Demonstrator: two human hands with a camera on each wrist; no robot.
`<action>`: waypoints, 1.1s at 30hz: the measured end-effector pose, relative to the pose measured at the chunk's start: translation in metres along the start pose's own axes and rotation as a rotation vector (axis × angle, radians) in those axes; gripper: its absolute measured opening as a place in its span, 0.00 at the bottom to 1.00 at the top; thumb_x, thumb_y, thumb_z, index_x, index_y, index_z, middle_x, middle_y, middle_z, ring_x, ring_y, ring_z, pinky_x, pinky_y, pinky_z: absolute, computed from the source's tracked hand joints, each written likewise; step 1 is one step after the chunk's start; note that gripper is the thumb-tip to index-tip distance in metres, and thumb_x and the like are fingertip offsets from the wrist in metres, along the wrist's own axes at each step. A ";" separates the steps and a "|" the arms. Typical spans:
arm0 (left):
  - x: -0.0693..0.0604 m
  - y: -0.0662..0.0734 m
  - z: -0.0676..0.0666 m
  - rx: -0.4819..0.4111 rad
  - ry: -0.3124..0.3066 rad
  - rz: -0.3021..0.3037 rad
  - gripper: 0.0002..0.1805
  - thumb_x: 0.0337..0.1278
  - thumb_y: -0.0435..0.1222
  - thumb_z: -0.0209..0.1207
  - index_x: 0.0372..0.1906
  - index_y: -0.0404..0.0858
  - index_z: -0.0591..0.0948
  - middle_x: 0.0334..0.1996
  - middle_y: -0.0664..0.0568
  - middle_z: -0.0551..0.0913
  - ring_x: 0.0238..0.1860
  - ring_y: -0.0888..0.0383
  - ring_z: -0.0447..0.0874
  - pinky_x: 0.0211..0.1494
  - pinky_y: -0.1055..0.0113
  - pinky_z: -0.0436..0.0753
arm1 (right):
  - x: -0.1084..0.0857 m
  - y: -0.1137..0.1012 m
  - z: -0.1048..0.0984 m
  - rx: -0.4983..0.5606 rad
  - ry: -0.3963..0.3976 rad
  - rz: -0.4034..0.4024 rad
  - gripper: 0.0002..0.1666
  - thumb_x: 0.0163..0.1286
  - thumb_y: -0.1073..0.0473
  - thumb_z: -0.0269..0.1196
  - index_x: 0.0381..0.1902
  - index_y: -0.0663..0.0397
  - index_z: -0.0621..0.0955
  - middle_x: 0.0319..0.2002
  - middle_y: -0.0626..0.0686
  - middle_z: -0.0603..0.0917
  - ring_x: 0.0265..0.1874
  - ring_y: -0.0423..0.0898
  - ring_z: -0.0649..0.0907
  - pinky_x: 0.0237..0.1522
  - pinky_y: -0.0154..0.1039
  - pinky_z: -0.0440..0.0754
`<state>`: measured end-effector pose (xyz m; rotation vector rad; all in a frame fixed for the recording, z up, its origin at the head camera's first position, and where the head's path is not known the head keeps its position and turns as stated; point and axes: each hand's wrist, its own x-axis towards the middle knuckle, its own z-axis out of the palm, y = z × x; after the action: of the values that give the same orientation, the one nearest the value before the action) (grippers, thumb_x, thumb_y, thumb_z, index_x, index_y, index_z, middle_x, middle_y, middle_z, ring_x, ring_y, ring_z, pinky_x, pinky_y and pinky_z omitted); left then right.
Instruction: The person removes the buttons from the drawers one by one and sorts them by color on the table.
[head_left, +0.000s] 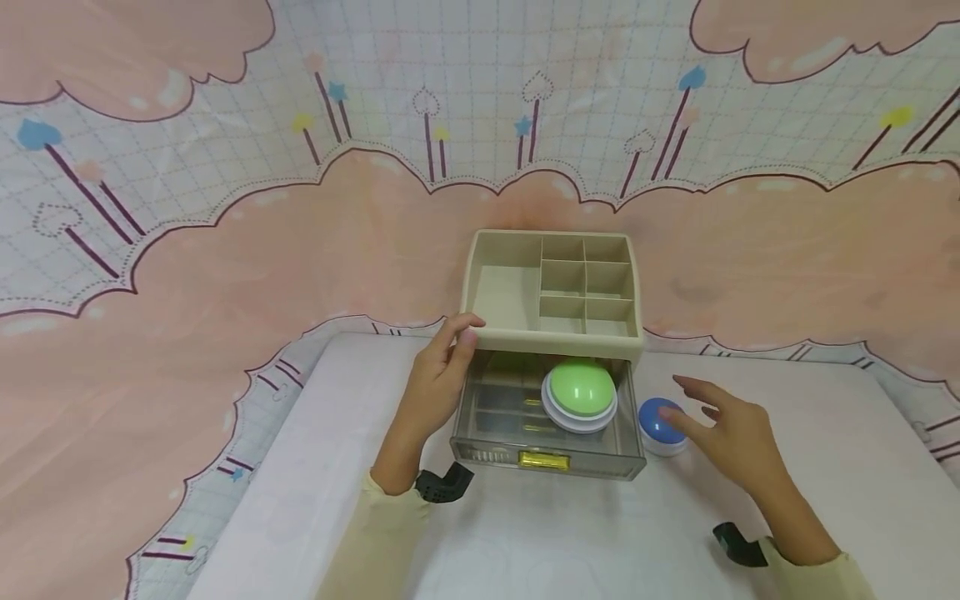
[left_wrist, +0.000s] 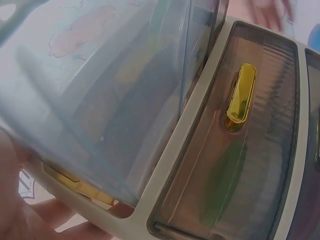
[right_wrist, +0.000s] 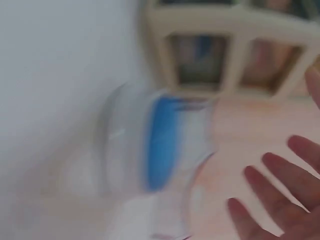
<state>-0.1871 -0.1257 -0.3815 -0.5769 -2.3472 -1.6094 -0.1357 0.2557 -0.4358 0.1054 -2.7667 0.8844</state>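
A cream organizer has its clear front drawer pulled out. Inside the drawer, toward its right side, sits a round green-topped button with a white base. My left hand grips the organizer's left front corner; in the left wrist view its fingers wrap the cream edge. Just right of the drawer stands a blue-topped button on the white table. Beside it is my right hand, fingers spread, thumb over the blue top. The right wrist view shows the blurred blue button apart from the fingers.
The organizer's top has one large compartment and several small ones at the right. A white tabletop lies under everything. Behind it hangs a patterned cloth in pink and white. Black bands are on both wrists.
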 end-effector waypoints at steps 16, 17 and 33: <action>0.003 0.002 -0.001 0.010 -0.002 0.007 0.13 0.81 0.43 0.48 0.61 0.48 0.75 0.58 0.46 0.80 0.58 0.47 0.81 0.66 0.43 0.78 | -0.011 -0.111 -0.038 0.158 0.240 -0.468 0.35 0.48 0.61 0.82 0.57 0.45 0.86 0.51 0.48 0.90 0.54 0.35 0.85 0.56 0.17 0.71; 0.003 0.002 -0.001 0.007 -0.003 0.003 0.13 0.81 0.43 0.48 0.61 0.48 0.75 0.58 0.46 0.80 0.57 0.47 0.81 0.65 0.43 0.78 | -0.010 -0.116 -0.037 0.142 0.216 -0.491 0.35 0.47 0.60 0.82 0.57 0.46 0.86 0.51 0.48 0.90 0.53 0.39 0.86 0.56 0.19 0.73; 0.002 0.002 0.000 -0.016 -0.001 0.013 0.12 0.81 0.41 0.48 0.60 0.47 0.75 0.58 0.48 0.80 0.57 0.52 0.78 0.69 0.46 0.75 | 0.016 -0.158 -0.023 -0.161 -0.101 -0.518 0.37 0.61 0.29 0.70 0.61 0.42 0.83 0.52 0.47 0.89 0.49 0.47 0.88 0.55 0.60 0.81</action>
<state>-0.1880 -0.1249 -0.3791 -0.5950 -2.3284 -1.6237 -0.1244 0.1403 -0.3253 0.8130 -2.6784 0.5293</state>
